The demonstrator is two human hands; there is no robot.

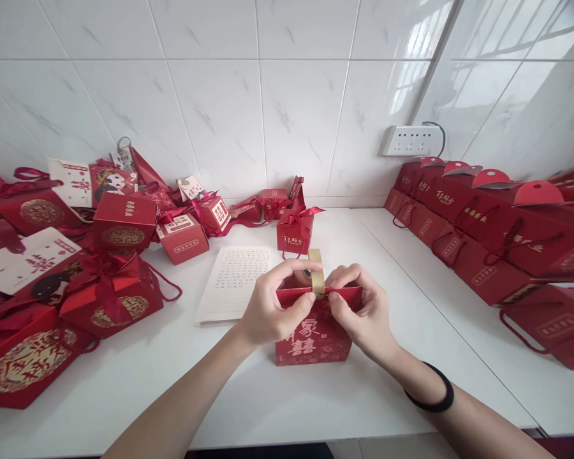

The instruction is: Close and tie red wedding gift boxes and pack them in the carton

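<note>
A small red gift box (pixel 314 338) with gold characters stands on the white counter (pixel 268 395) in front of me. A gold ribbon (pixel 317 275) loops over its top edge. My left hand (pixel 275 306) pinches the box's top rim beside the ribbon, fingers closed. My right hand (pixel 361 309) grips the rim and the ribbon from the other side, also closed. A black band (pixel 433 392) sits on my right wrist.
Several red gift boxes and bags (pixel 119 280) lie piled at the left. A row of red boxes (pixel 488 236) lines the right counter. A tied red box (pixel 295 229) and a printed sheet (pixel 234 280) lie behind. A wall socket (pixel 411 140) hangs on the tiles.
</note>
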